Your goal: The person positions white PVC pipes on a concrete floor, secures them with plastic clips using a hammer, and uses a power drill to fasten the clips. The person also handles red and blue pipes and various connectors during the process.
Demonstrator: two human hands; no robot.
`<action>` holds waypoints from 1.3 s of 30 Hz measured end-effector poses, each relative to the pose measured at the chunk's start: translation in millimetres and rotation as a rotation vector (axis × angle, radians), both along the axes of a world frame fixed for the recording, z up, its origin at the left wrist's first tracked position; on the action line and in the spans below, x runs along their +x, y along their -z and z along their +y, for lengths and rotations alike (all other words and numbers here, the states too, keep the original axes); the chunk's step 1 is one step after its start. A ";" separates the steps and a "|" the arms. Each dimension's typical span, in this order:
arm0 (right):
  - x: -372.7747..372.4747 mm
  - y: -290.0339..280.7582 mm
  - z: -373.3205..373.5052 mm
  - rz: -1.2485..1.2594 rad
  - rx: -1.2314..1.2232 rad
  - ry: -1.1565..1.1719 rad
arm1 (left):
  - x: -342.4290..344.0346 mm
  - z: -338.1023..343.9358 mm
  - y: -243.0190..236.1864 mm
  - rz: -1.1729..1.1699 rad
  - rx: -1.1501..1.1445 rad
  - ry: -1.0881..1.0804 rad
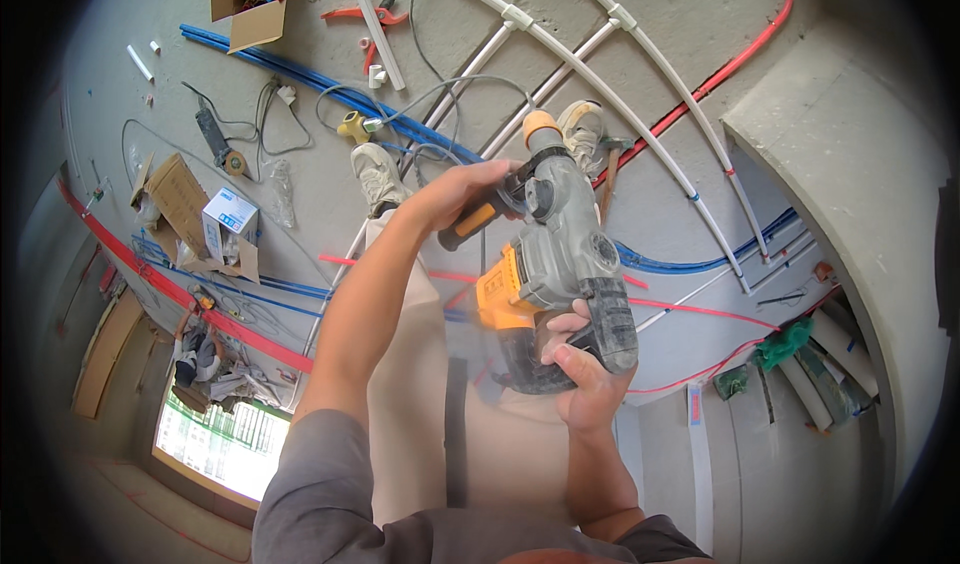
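Note:
I hold a dusty grey and yellow rotary hammer drill in front of my legs, its orange-tipped chuck end pointing away over the floor between my shoes. My left hand is closed at the front of the tool, where the black and orange side handle joins; part of that handle sticks out below the hand. At the rear, my right hand is wrapped round the black D-shaped handle, with fingers showing through its opening. No bit can be made out in the chuck.
White pipes, blue pipes and red conduit cross the floor. An angle grinder, loose cables, red-handled cutters, a hammer and cardboard boxes lie around. Another person is at the far left.

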State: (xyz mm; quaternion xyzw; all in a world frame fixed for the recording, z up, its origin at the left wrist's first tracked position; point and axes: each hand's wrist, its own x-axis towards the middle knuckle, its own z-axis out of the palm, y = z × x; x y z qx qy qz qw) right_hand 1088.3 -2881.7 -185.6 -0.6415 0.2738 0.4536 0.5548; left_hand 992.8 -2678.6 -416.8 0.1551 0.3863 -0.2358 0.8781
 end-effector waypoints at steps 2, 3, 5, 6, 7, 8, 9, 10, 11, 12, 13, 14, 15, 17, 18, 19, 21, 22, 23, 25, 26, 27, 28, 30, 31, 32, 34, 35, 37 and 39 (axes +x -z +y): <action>0.1 -0.7 -0.8 0.013 0.003 0.016 | -2.7 5.8 -3.7 0.034 -0.085 0.022; -0.4 -0.9 -1.0 0.026 -0.001 0.022 | -3.1 6.0 -6.1 -0.022 0.076 0.154; -1.8 -0.1 -1.2 0.043 -0.026 0.037 | -2.1 3.1 -9.7 -0.075 0.381 0.468; -2.5 0.3 -0.9 0.050 -0.048 0.046 | -1.2 -3.1 -12.1 -0.106 0.592 0.520; -2.8 1.0 -0.4 0.047 -0.056 0.062 | -0.9 -9.7 -14.5 -0.020 0.642 0.521; -2.6 1.0 0.3 0.046 -0.091 0.080 | -3.2 -17.5 -18.1 0.061 0.712 0.498; -2.1 1.6 0.5 0.034 -0.110 0.097 | -6.2 -23.9 -19.5 0.151 0.762 0.500; -1.4 0.6 0.3 0.029 -0.153 0.110 | -11.2 -27.6 -19.5 0.098 0.871 0.555; -0.7 0.9 0.0 0.057 -0.112 0.148 | -16.6 -29.0 -16.9 0.078 0.706 0.482; 0.2 -1.3 -2.3 0.089 -0.093 0.180 | -21.6 -27.7 -11.5 0.061 0.535 0.415; 0.7 -2.3 -4.7 0.107 -0.051 0.219 | -27.2 -24.6 -5.7 0.033 0.378 0.308; 0.6 -4.2 -8.7 0.109 -0.081 0.170 | -31.6 -21.6 -0.2 0.023 0.156 0.158; -0.3 -6.2 -13.1 0.097 -0.087 0.133 | -35.2 -16.8 4.8 0.021 0.009 0.206; -4.3 -10.0 -24.0 0.069 -0.066 0.093 | -38.3 -9.5 9.0 0.013 -0.269 0.285; -7.2 -10.7 -29.5 0.051 -0.042 0.096 | -36.7 -9.1 8.6 -0.035 -0.372 0.298; -9.7 -13.2 -35.7 0.030 -0.021 0.102 | -35.0 -10.6 5.6 -0.070 -0.313 0.322; -13.2 -13.7 -46.1 -0.091 -0.010 -0.120 | -29.8 -16.6 -1.7 -0.072 -0.133 0.408; -14.1 -13.8 -50.1 -0.148 -0.016 -0.200 | -28.1 -19.3 -4.5 -0.121 -0.010 0.553; -14.3 -15.5 -52.8 -0.245 -0.015 -0.299 | -28.3 -20.8 -6.0 -0.161 0.137 0.699; -12.3 -19.5 -54.1 -0.210 -0.030 -0.306 | -31.9 -19.4 -4.2 -0.227 0.082 0.618; -10.4 -22.7 -52.6 -0.247 -0.036 -0.345 | -36.0 -16.4 -1.6 -0.250 -0.118 0.390; -8.2 -25.5 -49.6 -0.175 0.006 -0.256 | -39.2 -13.1 2.0 -0.274 -0.315 0.164; -5.9 -29.4 -45.4 -0.135 0.046 -0.193 | -43.0 -12.1 2.4 -0.229 -0.398 0.126; -1.1 -35.4 -35.1 -0.073 0.070 -0.130 | -46.5 -15.5 -4.7 -0.190 -0.165 0.237; 0.8 -36.9 -29.4 -0.056 0.047 -0.120 | -44.3 -20.2 -10.4 -0.129 -0.022 0.319; 2.5 -37.5 -23.7 -0.044 0.018 -0.100 | -40.8 -35.8 -25.2 -0.056 0.287 0.407; 6.4 -35.7 -15.4 0.037 -0.047 -0.127 | -28.2 -65.8 -58.6 0.039 0.874 0.420; 8.2 -34.2 -14.2 0.054 -0.104 -0.165 | -24.6 -67.3 -67.5 0.115 1.106 0.460; 12.2 -33.3 -18.4 0.040 -0.046 -0.125 | -27.2 -53.3 -71.6 0.009 1.010 0.527; 19.0 -34.2 -30.7 -0.102 0.002 -0.296 | -37.2 -24.0 -56.7 0.053 0.530 0.471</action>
